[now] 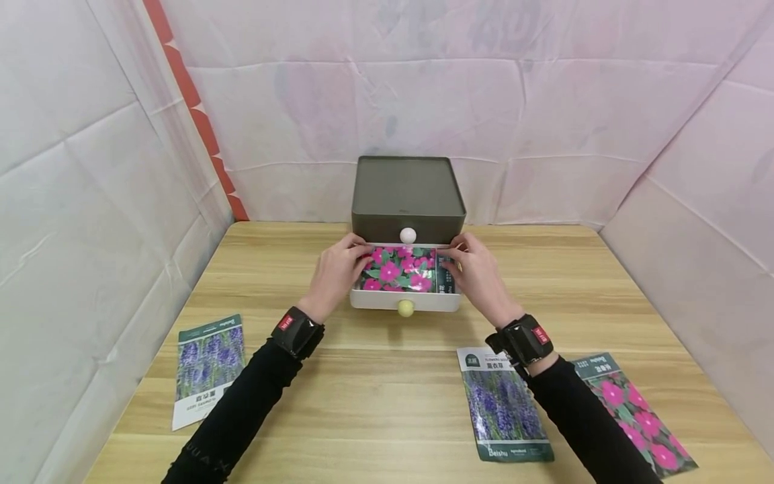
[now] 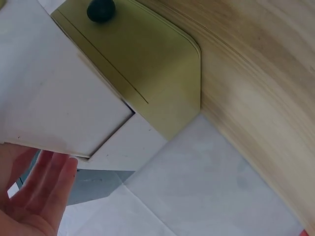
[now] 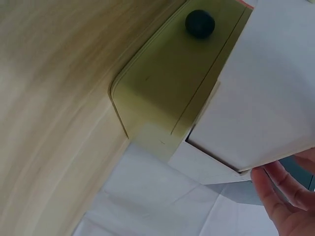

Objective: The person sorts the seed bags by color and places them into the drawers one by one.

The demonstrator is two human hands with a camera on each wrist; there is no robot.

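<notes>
Grip, two-handed: left hand and right hand each pinch one short edge of the pink-flower seed packet, keeping it flat and level between them over the pulled-out white drawer of the grey drawer box, so it fits within the walls.

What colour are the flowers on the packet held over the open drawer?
Bright pink with green leaves, on the packet; clearest in the head view.

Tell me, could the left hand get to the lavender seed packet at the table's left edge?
Probably yes: that lavender packet lies in the open with nothing on it, but the left hand is holding the pink-flower packet in the drawer.
</notes>
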